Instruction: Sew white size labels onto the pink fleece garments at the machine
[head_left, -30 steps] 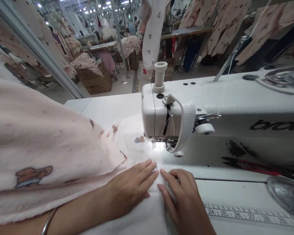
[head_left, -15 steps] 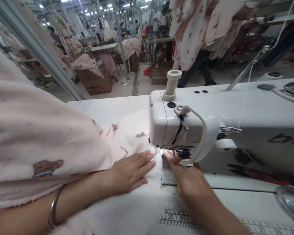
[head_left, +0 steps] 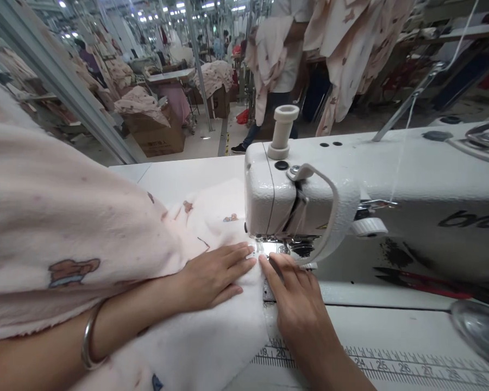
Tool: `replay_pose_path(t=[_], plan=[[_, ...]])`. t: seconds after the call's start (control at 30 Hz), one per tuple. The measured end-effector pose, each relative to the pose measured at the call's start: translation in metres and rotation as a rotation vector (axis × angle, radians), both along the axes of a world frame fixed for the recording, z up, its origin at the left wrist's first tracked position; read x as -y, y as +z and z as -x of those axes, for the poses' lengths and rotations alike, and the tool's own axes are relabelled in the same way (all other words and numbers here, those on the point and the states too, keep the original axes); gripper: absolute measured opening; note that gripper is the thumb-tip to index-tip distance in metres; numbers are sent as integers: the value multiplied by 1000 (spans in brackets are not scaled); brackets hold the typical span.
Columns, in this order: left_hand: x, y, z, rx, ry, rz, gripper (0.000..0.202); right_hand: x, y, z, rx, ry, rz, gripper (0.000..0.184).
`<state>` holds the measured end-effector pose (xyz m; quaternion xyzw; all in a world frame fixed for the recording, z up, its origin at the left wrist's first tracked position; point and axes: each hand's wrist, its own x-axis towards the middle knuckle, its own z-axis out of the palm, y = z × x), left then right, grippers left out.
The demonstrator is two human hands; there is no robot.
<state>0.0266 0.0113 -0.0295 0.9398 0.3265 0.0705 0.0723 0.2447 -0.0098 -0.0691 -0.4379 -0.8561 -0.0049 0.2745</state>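
Note:
My left hand (head_left: 214,274) lies flat, fingers stretched out, on pale pink fabric (head_left: 85,228) printed with small bears, just left of the needle. My right hand (head_left: 295,304) rests flat on the fabric's edge and the metal plate, fingertips reaching under the head of the white sewing machine (head_left: 309,201). The fabric is heaped over my left forearm, which wears a metal bangle (head_left: 87,342). The lit presser foot (head_left: 269,250) sits just beyond both hands' fingertips.
A ruler scale (head_left: 375,364) is printed along the table's front edge. Red-handled scissors (head_left: 424,279) lie by the machine's base at the right. A person (head_left: 285,65) carrying pink garments stands behind the machine. Cardboard boxes (head_left: 158,136) with fabric stand on the floor.
My right hand has drawn back a little from under the machine head and now lies flat next to the left. The person behind has moved left. The view has shifted slightly.

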Motion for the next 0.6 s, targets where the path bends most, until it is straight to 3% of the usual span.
replay_pose_path(t=[0.23,0.6], plan=[[-1,4,-2,-27,21,45,44,1,0,-5,66,15,69,53],[-16,9,-2,-20,78,98,38,-3,-5,-7,124,-26,46,69]])
